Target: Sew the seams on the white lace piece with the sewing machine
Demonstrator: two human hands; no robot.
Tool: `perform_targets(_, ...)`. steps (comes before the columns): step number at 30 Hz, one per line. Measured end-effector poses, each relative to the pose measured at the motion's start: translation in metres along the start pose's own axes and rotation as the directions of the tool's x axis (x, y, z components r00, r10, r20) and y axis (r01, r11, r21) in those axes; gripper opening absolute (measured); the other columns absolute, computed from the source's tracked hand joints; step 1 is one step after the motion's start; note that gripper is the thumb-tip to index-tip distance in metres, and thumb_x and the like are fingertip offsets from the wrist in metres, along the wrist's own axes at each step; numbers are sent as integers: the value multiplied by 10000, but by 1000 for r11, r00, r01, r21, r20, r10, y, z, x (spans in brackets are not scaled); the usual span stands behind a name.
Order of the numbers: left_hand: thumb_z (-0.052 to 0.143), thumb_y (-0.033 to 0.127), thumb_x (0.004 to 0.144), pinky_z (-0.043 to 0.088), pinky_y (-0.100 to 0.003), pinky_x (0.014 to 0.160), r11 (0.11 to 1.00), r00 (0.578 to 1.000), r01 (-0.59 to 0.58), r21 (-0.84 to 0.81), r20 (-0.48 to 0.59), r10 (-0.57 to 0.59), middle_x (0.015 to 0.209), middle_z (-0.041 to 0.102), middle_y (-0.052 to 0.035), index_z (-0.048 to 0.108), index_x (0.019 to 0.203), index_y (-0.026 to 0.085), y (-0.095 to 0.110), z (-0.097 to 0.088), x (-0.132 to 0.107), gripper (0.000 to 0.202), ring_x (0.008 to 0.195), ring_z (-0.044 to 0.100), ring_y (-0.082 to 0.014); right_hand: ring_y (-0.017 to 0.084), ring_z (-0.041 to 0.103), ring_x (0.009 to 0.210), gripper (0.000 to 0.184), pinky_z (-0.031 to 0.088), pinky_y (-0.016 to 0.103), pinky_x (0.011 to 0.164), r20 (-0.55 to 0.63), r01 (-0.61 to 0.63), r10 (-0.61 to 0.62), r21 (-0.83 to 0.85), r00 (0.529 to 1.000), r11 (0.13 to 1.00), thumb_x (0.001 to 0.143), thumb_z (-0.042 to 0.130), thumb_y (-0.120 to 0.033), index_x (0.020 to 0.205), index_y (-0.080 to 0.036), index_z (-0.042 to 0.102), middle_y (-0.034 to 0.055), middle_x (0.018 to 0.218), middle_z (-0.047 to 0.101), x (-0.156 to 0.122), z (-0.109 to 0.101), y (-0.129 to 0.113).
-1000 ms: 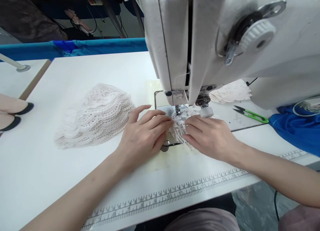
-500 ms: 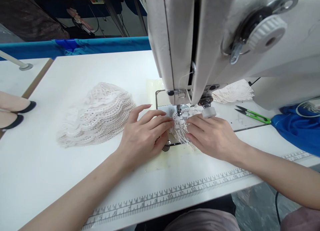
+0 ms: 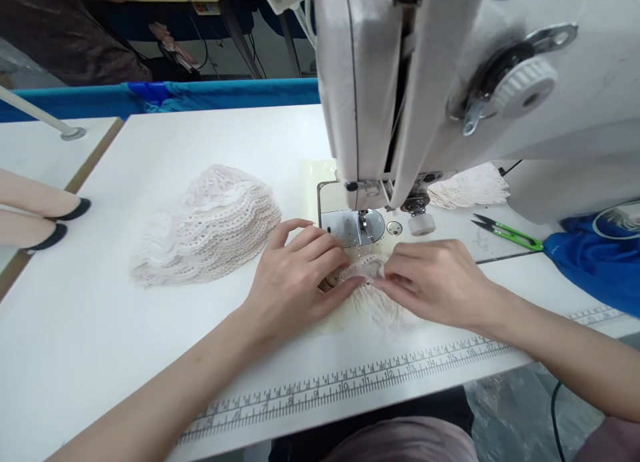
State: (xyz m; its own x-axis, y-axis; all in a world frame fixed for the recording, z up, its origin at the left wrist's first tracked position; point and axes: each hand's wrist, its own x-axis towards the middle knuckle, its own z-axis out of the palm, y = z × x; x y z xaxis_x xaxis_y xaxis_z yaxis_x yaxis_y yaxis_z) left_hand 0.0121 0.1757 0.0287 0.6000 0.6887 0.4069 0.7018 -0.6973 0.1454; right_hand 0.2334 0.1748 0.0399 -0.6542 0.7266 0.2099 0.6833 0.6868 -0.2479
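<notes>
A small white lace piece with a fringed lower edge lies between my two hands, in front of the sewing machine's needle plate. My left hand has its fingers bent over the left side of the lace, with the thumb stretched along its near edge. On the right side, my right hand pinches the lace between thumb and curled fingers. The presser foot stands just beyond the lace, apart from it. Part of the lace is hidden under my fingers.
A stack of scalloped lace lies left; more lace sits behind the needle area. Green thread snips and blue cloth are at right. The machine head overhangs the table. A printed ruler follows the front edge.
The lace has come out from under the presser foot toward me, uncovering the needle plate. Both hands have drawn back slightly, and my right fingers have curled tighter. The view has shifted a little.
</notes>
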Motion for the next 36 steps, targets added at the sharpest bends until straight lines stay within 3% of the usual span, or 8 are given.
perform_targets(5, 635, 486, 789, 364, -449, 846, 988, 971, 150, 22, 183, -152, 785, 626, -20, 549, 767, 192, 14, -5, -3, 308, 741, 571, -208, 85, 591, 562, 106, 401, 206, 524, 226, -155, 70, 386, 972, 909, 863, 612, -240, 821, -202, 702, -36, 645, 666, -3, -11, -5)
perform_targets(9, 540, 305, 872, 329, -431, 871, 977, 954, 175, -120, 268, -137, 811, 617, 5, 578, 748, 202, 22, -6, -6, 166, 754, 574, -173, 103, 616, 608, 110, 444, 218, 557, 231, -175, 91, 377, 969, 909, 821, 646, -161, 915, -193, 694, -15, 755, 696, -1, -13, 1)
perform_targets(14, 483, 291, 905, 388, -374, 772, 869, 918, 352, -348, 309, -248, 747, 607, 24, 559, 787, 209, 27, -8, -4, 162, 690, 545, -145, 89, 578, 646, 195, 452, 221, 579, 109, -66, 25, 384, 994, 921, 805, 660, -157, 998, -189, 649, 6, 961, 668, -1, -8, 6)
perform_targets(19, 460, 340, 932, 370, -253, 491, 524, 873, 487, -699, 365, -324, 671, 520, 27, 499, 846, 210, 29, -9, 2, 161, 555, 455, -105, 41, 530, 553, 160, 458, 189, 564, -62, -10, 49, 524, 997, 852, 820, 646, -161, 979, -175, 647, -9, 943, 670, 0, -6, 2)
perform_targets(22, 473, 320, 927, 368, -239, 467, 416, 869, 481, -772, 359, -340, 655, 500, 28, 500, 916, 205, 29, -8, 4, 119, 548, 440, -102, 56, 574, 619, 104, 461, 175, 590, -127, 40, 38, 561, 991, 827, 832, 632, -118, 906, -174, 679, -29, 811, 680, 2, -5, 3)
perform_targets(26, 548, 304, 889, 442, -248, 548, 385, 880, 461, -799, 354, -318, 738, 562, 11, 513, 1095, 206, 31, -8, 3, 230, 646, 529, -122, 70, 591, 637, 81, 470, 188, 596, -213, 90, 38, 560, 976, 823, 855, 633, -158, 890, -174, 704, -18, 767, 690, 3, -2, 7)
perform_targets(31, 609, 311, 852, 429, -245, 575, 415, 859, 486, -769, 334, -387, 851, 589, -15, 586, 1017, 195, 31, -9, 2, 203, 688, 525, -116, 91, 608, 664, 67, 481, 213, 600, -278, 101, 47, 494, 960, 864, 877, 609, -179, 883, -160, 672, 0, 781, 680, 3, 1, 9)
perform_targets(36, 588, 308, 866, 308, -221, 480, 422, 847, 513, -748, 360, -392, 634, 424, 51, 613, 1032, 203, 27, -7, 1, 198, 534, 360, -83, 105, 603, 705, 85, 472, 230, 609, -351, 127, 26, 405, 936, 906, 913, 569, -221, 907, -167, 634, 24, 841, 671, 1, 4, 7)
